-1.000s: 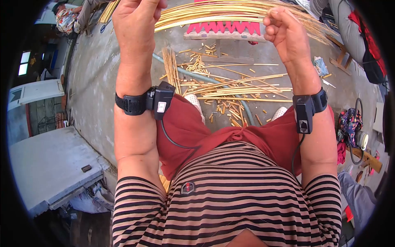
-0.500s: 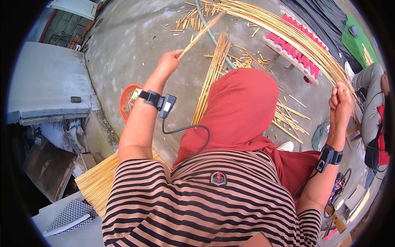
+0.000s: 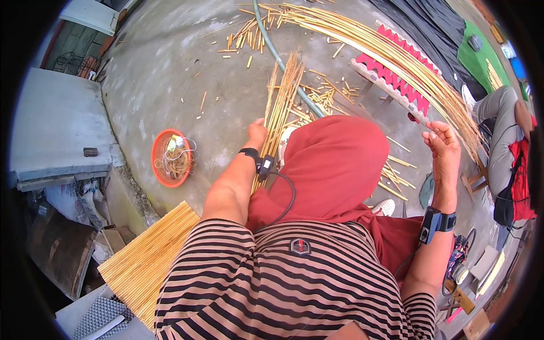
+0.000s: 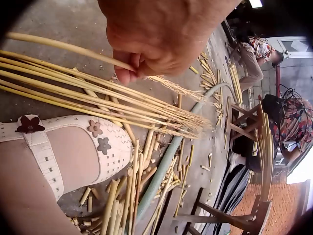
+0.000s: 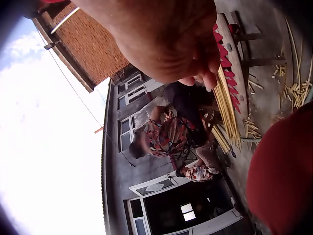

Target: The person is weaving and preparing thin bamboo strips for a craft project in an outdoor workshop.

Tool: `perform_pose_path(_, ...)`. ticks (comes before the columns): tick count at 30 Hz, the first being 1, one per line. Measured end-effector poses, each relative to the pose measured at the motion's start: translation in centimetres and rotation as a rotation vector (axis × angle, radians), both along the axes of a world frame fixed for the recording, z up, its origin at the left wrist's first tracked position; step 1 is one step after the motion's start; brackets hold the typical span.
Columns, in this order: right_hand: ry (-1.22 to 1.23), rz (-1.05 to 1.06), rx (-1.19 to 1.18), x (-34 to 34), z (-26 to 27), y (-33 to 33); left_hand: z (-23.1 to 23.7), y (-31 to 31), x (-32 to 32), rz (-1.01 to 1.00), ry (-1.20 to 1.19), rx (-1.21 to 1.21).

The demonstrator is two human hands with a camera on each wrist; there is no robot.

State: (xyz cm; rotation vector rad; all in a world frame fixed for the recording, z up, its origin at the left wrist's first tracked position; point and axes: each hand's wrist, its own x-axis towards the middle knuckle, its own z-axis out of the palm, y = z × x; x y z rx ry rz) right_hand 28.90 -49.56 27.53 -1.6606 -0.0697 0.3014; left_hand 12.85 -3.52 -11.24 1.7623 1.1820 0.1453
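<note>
My left hand is low beside the left leg. Its thumb and fingers pinch one thin yellow stalk with a feathery end. Just alongside lies a small bundle of similar stalks, feathery ends pointing away from me. My right hand hovers by the feathery ends of a larger stalk bundle, its fingers loosely bent with nothing visible between them. That bundle lies across a bench with a pink zigzag-edged cover. In the right wrist view, the palm hides part of the bundle.
Short cut pieces and a green hose lie on the concrete floor. An orange basket with tangled fibre stands left. A slatted stalk mat is beside my left elbow. Another person's grey-trousered leg is at right.
The head view has swung left. My left hand has carried the stalk over from the big bundle and lowered it beside the small one. My right hand has come away from the feathery ends.
</note>
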Motion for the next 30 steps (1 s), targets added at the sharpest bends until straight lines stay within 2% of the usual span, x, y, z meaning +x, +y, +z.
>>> perform_pose_path(2,0.012,0.029,0.022,-0.1,0.2,0.5,3.3,-0.7,1.5,-0.019,0.032,0.003)
perform_pose_path(4,0.021,0.046,0.026,-0.1,0.3,0.8,4.3,-0.8,2.8,-0.039,-0.012,0.027)
perform_pose_path(8,0.013,0.04,0.047,-0.4,0.8,1.9,7.0,-1.7,4.8,-0.183,0.016,0.258)
perform_pose_path(9,0.009,0.044,0.044,-0.3,0.7,1.7,7.8,-1.7,5.2,-0.191,0.061,0.228)
perform_pose_path(12,-0.01,0.058,0.046,0.0,0.5,1.3,8.1,-1.8,5.3,-0.069,-0.057,0.171)
perform_pose_path(15,-0.024,0.081,0.071,0.1,0.6,1.1,9.3,-1.2,4.6,0.024,-0.128,-0.176)
perform_pose_path(20,-0.064,0.117,0.066,-0.2,0.9,1.0,18.6,-1.4,6.4,0.102,-0.364,-0.474)
perform_pose_path(23,-0.11,0.109,0.077,-0.3,1.0,1.7,24.4,0.0,9.8,0.186,-0.605,-0.8)
perform_pose_path(25,-0.123,0.135,0.056,-0.3,1.1,2.0,30.5,-0.8,12.7,0.073,-0.696,-0.887)
perform_pose_path(26,-0.095,0.13,0.063,-0.6,1.6,2.1,33.6,-1.5,14.2,-0.044,-0.742,-0.912)
perform_pose_path(30,-0.121,0.159,0.086,-0.1,1.7,1.6,45.6,-9.3,18.7,-0.487,-0.786,-0.863)
